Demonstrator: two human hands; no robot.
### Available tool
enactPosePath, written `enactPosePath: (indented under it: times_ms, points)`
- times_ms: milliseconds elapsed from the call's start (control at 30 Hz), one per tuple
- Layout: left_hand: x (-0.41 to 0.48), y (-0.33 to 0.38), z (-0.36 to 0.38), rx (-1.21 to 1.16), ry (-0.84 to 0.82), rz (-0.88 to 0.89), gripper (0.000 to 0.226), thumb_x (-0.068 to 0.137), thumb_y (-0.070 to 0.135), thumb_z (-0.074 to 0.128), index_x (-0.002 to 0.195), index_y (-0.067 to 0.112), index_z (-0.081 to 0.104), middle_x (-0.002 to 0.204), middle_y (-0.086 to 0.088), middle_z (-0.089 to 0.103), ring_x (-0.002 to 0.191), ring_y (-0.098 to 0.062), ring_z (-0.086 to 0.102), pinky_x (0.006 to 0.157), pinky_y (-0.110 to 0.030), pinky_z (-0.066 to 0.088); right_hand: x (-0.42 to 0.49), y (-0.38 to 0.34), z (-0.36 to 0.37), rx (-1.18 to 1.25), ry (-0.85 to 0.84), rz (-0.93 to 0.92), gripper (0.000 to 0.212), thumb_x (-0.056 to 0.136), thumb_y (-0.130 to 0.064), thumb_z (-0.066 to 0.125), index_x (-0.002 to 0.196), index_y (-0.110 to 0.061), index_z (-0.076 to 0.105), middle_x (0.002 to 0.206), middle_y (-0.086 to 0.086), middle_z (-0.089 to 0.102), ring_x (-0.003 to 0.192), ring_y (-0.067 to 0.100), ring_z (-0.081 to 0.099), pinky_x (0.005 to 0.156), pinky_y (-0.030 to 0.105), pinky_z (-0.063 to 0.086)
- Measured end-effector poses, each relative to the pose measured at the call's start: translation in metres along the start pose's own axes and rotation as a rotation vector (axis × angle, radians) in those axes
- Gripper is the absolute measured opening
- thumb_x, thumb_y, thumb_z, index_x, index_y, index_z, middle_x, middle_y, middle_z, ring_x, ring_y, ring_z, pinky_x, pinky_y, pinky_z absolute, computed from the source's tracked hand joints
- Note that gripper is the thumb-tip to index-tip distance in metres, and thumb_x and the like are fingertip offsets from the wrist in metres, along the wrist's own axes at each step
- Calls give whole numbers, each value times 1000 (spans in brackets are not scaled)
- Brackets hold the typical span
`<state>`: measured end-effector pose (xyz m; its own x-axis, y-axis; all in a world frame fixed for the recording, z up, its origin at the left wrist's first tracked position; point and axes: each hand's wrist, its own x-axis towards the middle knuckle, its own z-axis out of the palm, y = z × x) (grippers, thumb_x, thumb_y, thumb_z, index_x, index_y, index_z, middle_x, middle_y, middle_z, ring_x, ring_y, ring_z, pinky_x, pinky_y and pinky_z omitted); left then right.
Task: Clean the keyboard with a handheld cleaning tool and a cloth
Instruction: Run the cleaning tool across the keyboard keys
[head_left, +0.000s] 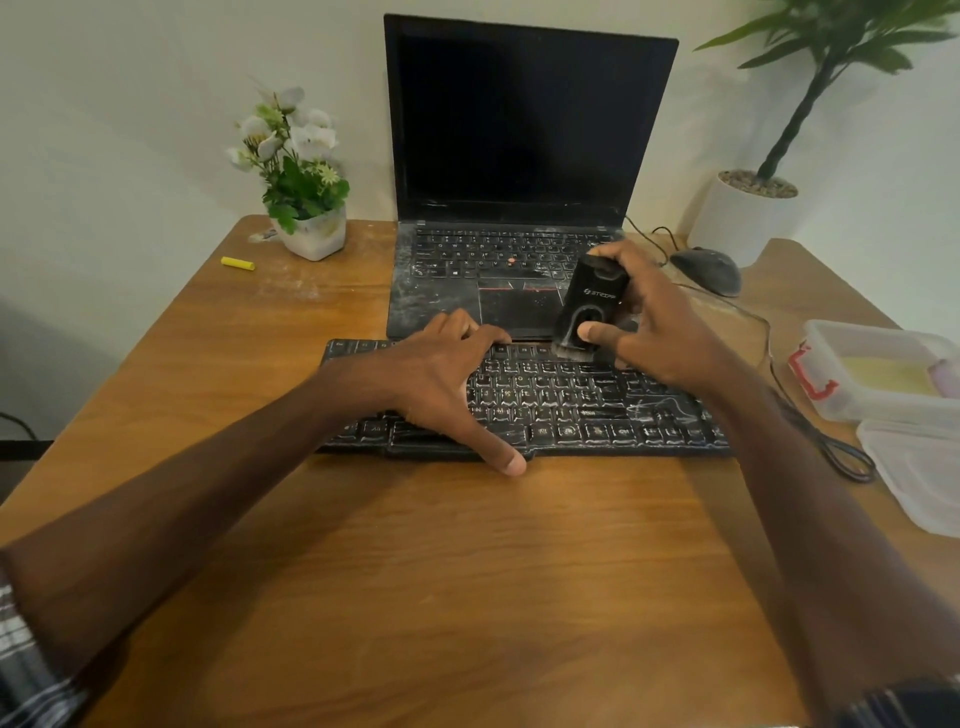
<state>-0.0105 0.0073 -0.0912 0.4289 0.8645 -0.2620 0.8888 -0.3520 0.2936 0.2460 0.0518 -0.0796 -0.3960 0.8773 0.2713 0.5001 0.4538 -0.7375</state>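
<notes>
A black, dust-streaked keyboard (597, 410) lies across the middle of the wooden table (415, 571). My right hand (654, 332) grips a black handheld cleaning tool (589, 306), thumb on its front, with the brush end down on the keyboard's top row. My left hand (452, 384) lies spread over the keyboard's left half, fingers at the far edge and thumb past the near edge on the table. No cloth is plainly visible.
A dusty open laptop (519, 156) stands right behind the keyboard. A mouse (709, 270) and its cable lie to the right. Clear plastic containers (883, 374) sit at the right edge. A flower pot (311, 234) and a yellow stick (238, 263) are back left.
</notes>
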Motion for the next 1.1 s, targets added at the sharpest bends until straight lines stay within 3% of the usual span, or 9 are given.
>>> enactPosePath:
  times_ms: [133,267,333,467,633,767,867,933,1100]
  points:
    - [0,0,0,3,5,5,146,48,91,79,163,34,9,126,15,21,131,-13,24,117,-45,37,7,0,9,-255,98,-62,64,85,-5,77,135,-25,42,122,-4,59,101,16,64,73,20,53]
    - [1,-1,0,14,5,3,147,47,92,78,163,33,9,129,13,22,132,-14,25,117,-47,37,4,-4,0,60,-32,-28,60,88,1,73,134,-21,43,122,-4,53,101,23,68,55,30,60]
    - [1,-1,1,16,5,7,148,47,92,78,163,32,9,129,12,22,133,-15,25,117,-48,38,5,-7,4,42,-88,-15,60,87,1,73,134,-22,43,120,-5,56,102,23,68,55,31,60]
    - [2,-1,0,14,0,8,148,47,92,78,163,31,10,130,11,23,135,-17,25,117,-49,38,13,-13,20,-191,13,-45,63,87,-3,75,136,-24,41,116,-10,55,101,19,67,70,32,63]
    - [2,-2,0,54,13,14,151,46,95,75,164,26,11,131,9,25,133,-17,27,116,-46,39,13,-18,17,48,-84,-44,58,87,5,72,134,-16,43,115,-12,54,100,18,67,54,21,57]
    - [1,-1,0,83,31,11,151,46,96,74,162,19,16,131,6,29,128,-18,31,114,-46,41,19,-21,31,-34,-101,-19,62,87,0,73,135,-24,42,116,-11,57,106,20,67,66,38,65]
    - [-3,0,0,46,39,29,157,49,91,79,165,21,1,155,1,25,145,-23,26,121,-47,34,24,-28,32,-166,-18,-74,63,87,-3,74,136,-25,40,108,-17,54,100,18,66,65,30,62]
    - [-11,-3,-1,15,33,60,161,50,87,82,165,24,-11,165,2,16,152,-23,20,124,-47,30,23,-29,28,-91,-7,-104,61,87,-2,74,135,-21,41,112,-17,53,102,18,65,59,25,59]
    - [-43,-41,-3,26,54,31,161,47,89,82,163,34,-17,171,7,9,155,-21,17,126,-45,26,20,-31,41,-4,-137,-64,60,87,3,72,133,-22,42,114,-13,55,101,18,67,56,18,57]
